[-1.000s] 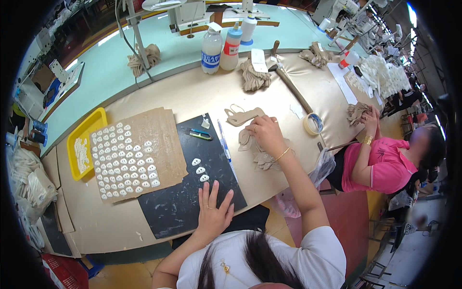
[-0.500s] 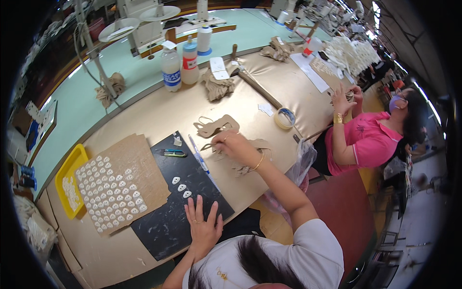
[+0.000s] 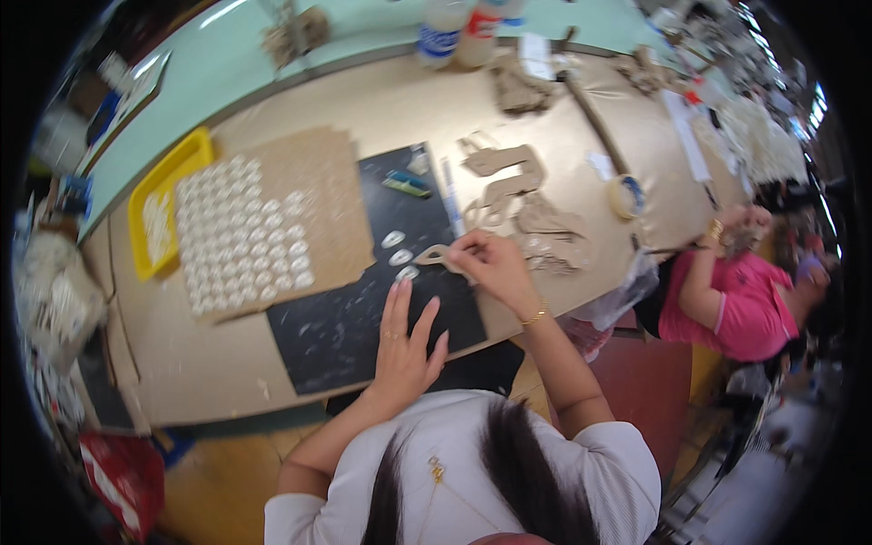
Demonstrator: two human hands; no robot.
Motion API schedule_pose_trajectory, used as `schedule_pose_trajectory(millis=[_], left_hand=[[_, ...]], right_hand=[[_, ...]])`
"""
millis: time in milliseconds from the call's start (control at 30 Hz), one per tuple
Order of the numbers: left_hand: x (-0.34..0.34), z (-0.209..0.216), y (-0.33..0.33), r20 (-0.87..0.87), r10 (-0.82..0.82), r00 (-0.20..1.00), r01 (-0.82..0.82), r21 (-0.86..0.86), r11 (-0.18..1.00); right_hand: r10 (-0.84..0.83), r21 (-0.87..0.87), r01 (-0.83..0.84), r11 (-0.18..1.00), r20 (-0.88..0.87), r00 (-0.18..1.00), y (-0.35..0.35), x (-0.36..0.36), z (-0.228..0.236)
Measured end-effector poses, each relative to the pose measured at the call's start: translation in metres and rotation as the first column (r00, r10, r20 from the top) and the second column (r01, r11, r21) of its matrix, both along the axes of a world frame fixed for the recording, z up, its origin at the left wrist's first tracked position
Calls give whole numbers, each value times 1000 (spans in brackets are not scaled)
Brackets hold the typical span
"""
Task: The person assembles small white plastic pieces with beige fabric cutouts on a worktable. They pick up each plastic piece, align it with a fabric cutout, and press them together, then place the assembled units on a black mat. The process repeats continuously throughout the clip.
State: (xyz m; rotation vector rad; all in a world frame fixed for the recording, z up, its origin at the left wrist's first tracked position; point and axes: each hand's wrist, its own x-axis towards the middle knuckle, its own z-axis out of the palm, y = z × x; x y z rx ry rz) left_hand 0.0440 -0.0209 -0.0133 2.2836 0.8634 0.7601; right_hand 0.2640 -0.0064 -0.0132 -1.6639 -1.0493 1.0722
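Three small white oval pieces lie in a short row on a black board. My left hand rests flat on the board with its fingers stretched out, the tips at the nearest white piece. Between the fingertips of my right hand is a small tan fabric piece with a loop-like opening. Its looped end hangs beside the white pieces. Beyond my right hand are more tan fabric pieces, some overlapping.
A brown cardboard sheet carries rows of similar white pieces, beside a yellow tray. Green snips and a pen lie near the board. A tape roll and bottles stand farther off. A co-worker in pink is at right.
My right hand has come from the tan pile toward the board with a fabric piece held over the white pieces. My left hand stays by them. The view has shifted.
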Motion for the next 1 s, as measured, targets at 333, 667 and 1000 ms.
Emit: schedule_pose_trajectory(millis=[333,667,1000], left_hand=[[-15,-6,5,-62,99,993,-99,7,995],[-8,-4,4,-187,142,972,-133,61,989],[-8,0,2,-231,132,964,-125,44,991]], right_hand=[[126,-130,-115,985,74,989,9,-25,16],[160,-153,-131,980,202,966,18,-33,17],[123,-187,-100,977,113,986,14,-33,14]])
